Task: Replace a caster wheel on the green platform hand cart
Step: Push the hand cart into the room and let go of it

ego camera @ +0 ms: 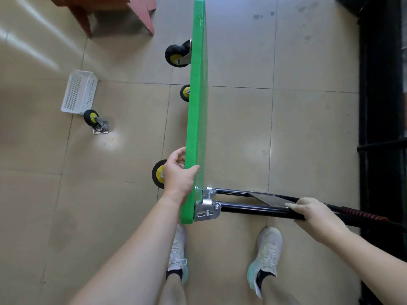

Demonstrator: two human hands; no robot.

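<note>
Loose caster wheel (pixel 96 121) well left of left hand (pixel 179 172)

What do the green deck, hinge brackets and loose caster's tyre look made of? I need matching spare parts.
Green deck: probably moulded plastic, uniform colour, smooth rounded edge. Hinge brackets: likely zinc-plated steel, bright silvery sheen. Loose caster: tyre matte black, probably rubber, on a yellow hub.

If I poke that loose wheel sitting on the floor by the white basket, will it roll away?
Probably not far. The loose wheel looks to be resting on its flat metal plate with the tire up in the air, so it would more likely slide or tip over than roll. If it tips onto its round tire, it could roll a little on the smooth floor tiles.
</note>
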